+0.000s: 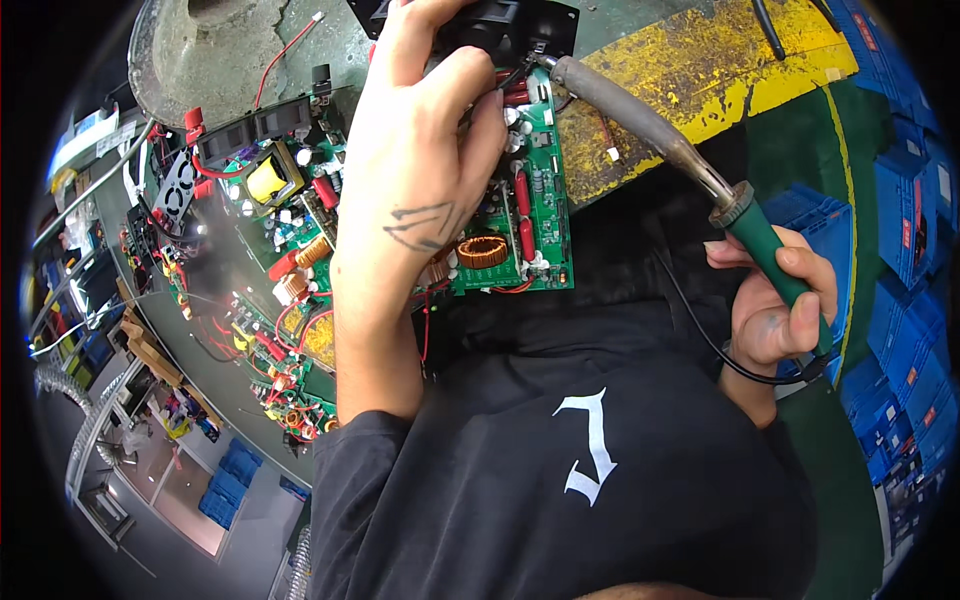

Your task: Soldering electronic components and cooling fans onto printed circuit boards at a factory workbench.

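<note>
My right hand (785, 310) is wrapped round the green handle of a soldering iron (640, 120), whose cable hangs below the hand. The iron's tip meets a small metal terminal at the edge of a black panel (555, 28). My left hand (415, 130) is closed over that panel, its fingers bent; a black wire shows beside the fingertips, and the exact grip is partly hidden. Under the left hand lies a green circuit board (550, 210) with red capacitors (524, 205) and a copper-wound ring coil (483, 252).
More populated circuit boards (270, 210) with loose red wires crowd the left of the bench. A round grey metal piece (205, 50) is at the upper left. The worn yellow bench edge (690, 70) runs at right, with blue bins (905, 220) beyond it.
</note>
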